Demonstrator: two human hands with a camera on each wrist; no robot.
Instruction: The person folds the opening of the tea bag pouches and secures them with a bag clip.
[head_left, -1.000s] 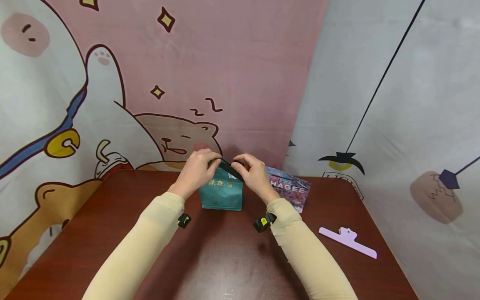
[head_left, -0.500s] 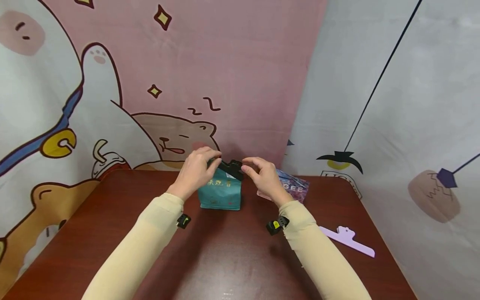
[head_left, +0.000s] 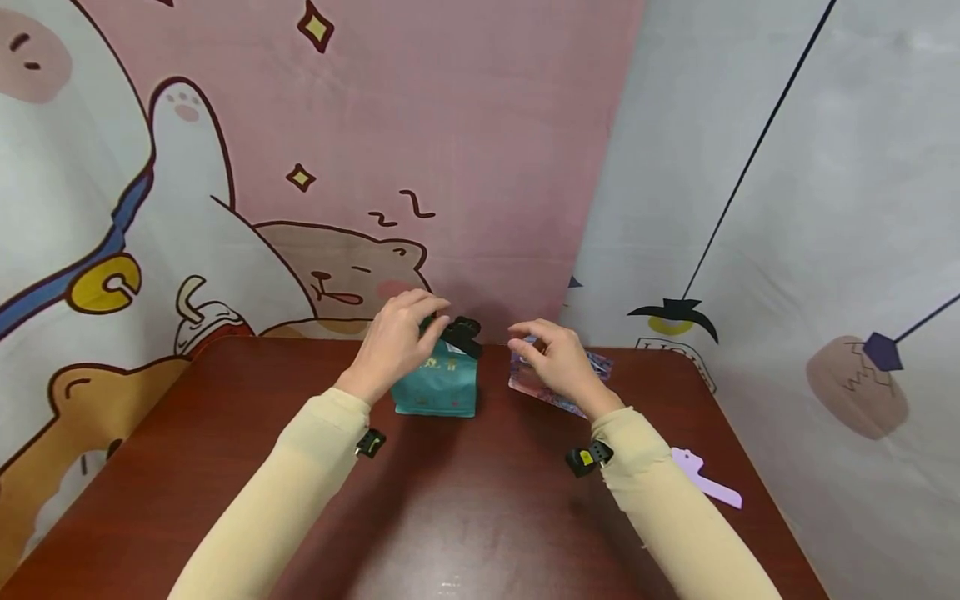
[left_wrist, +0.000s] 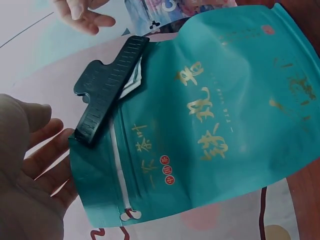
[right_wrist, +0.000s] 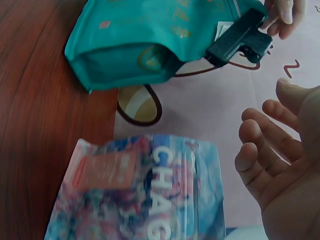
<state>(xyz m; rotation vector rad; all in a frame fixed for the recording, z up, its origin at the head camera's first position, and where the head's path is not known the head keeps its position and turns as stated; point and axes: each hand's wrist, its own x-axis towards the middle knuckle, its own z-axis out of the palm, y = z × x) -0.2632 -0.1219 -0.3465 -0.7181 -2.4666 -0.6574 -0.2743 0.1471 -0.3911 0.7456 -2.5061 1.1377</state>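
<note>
A teal stand-up pouch [head_left: 438, 393] with gold lettering stands at the back of the table. Across part of its top edge sits a black clip [left_wrist: 111, 91], with a folded white-edged piece showing beside it. My left hand [head_left: 392, 343] is at the pouch's top left corner. Its fingers [left_wrist: 50, 155] lie along the edge near the clip, thumb apart from them; whether they touch the pouch I cannot tell. To the right, my right hand [head_left: 561, 363] hovers with loosely bent fingers and nothing in them. Below it in the right wrist view is a colourful CHAGEE pouch [right_wrist: 170, 192].
At the right of the brown table [head_left: 480, 500] lies a lilac clip [head_left: 722, 493], partly hidden by the right sleeve [head_left: 667, 492]. Behind the table's far edge hangs a printed cartoon cloth [head_left: 480, 167].
My right hand has let go of the black clip and moved right, away from the teal pouch. My left hand's fingers have loosened at the corner. The clip stays on the pouch.
</note>
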